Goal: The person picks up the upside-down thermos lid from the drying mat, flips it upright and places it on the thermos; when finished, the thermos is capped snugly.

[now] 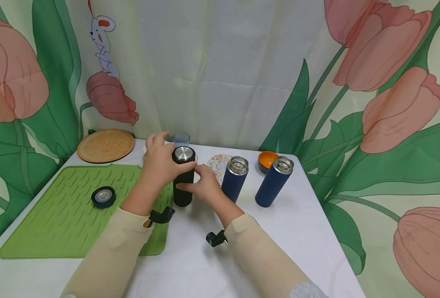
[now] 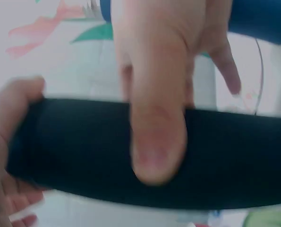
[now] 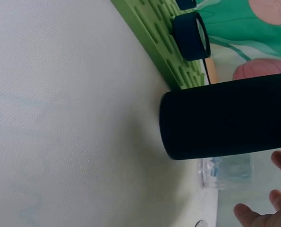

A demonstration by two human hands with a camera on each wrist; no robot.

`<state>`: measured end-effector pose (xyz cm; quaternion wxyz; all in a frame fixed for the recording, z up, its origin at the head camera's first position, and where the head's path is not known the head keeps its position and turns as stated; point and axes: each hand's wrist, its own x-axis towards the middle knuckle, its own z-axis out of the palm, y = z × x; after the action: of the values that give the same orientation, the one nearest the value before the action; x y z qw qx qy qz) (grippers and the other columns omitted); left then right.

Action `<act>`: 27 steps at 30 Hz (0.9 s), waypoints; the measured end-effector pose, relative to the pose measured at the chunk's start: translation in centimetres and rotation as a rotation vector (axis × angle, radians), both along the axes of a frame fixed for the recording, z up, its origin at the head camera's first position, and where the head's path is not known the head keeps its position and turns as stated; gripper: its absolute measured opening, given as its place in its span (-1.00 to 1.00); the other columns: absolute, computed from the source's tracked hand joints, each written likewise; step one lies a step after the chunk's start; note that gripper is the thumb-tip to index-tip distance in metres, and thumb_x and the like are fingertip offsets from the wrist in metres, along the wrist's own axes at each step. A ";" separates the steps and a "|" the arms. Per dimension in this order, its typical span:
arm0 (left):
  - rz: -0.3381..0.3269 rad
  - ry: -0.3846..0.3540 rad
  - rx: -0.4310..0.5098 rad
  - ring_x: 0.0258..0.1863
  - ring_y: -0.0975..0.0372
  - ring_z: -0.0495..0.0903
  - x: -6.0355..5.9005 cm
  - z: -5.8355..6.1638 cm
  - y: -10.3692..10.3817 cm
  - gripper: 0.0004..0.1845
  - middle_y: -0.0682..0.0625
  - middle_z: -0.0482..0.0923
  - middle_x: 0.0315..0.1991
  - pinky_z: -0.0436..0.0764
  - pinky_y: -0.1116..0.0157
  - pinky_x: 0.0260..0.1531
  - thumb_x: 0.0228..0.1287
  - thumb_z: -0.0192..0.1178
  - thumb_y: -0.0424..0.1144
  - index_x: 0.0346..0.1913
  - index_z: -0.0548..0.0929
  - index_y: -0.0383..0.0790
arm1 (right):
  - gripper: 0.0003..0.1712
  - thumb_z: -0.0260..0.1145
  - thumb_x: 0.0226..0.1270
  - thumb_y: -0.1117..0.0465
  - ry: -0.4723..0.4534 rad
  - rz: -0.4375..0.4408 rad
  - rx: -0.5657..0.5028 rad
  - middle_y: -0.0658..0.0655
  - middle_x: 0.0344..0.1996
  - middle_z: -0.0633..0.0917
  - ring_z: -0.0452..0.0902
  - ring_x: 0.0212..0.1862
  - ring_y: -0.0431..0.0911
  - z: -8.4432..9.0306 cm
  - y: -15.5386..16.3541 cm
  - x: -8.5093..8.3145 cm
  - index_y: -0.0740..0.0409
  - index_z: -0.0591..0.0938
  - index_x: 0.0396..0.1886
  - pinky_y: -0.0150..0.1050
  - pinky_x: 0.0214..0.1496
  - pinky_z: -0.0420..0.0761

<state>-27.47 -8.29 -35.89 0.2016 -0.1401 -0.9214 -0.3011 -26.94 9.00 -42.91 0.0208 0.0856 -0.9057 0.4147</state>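
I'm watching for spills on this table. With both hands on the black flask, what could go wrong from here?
The black flask stands upright at the green mat's edge, so uneven footing might tip it as the left hand works its top. The right hand is close to the open blue flask; a pulled-back elbow or wrist may knock it over.

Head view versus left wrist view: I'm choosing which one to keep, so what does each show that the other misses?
Only the head view shows the two open blue flasks, the loose lid on the green mat, the orange bowl and the round board. Only the left wrist view shows the thumb pressed across the flask in close-up. Both show the black flask held by both hands.
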 end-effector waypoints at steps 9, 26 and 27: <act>-0.289 -0.064 0.075 0.71 -0.08 -0.10 -2.5 -0.4 -2.0 -0.46 -0.11 0.20 0.66 0.36 -0.30 0.47 0.11 0.62 0.03 -0.09 0.76 -0.37 | -0.17 0.64 0.17 -0.21 -0.023 0.003 -0.014 0.05 0.39 0.62 0.45 0.50 0.07 -0.2 0.0 -0.3 -0.23 0.60 0.44 0.14 0.50 0.50; -0.563 -0.427 0.279 0.46 -0.10 0.37 -4.7 -1.4 -3.6 -0.37 -0.15 0.24 0.56 0.59 -0.08 0.28 0.30 0.48 -0.23 0.40 0.58 -0.31 | -0.22 0.62 0.20 -0.19 -0.020 0.006 -0.028 0.07 0.33 0.66 0.50 0.46 0.06 -0.3 -0.3 0.0 -0.13 0.62 0.40 0.17 0.47 0.52; -0.555 -0.431 0.280 0.46 -0.11 0.37 -4.7 -1.4 -3.5 -0.37 -0.16 0.24 0.56 0.59 -0.09 0.28 0.31 0.48 -0.22 0.40 0.58 -0.31 | -0.22 0.62 0.21 -0.20 -0.015 0.002 -0.023 0.07 0.32 0.67 0.50 0.45 0.06 -0.4 -0.3 0.0 -0.12 0.62 0.40 0.16 0.46 0.53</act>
<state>-32.19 -11.76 -37.27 -0.0690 -0.2890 -0.8195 -0.4901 -26.96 8.72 -43.28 0.0144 0.0832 -0.9009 0.4257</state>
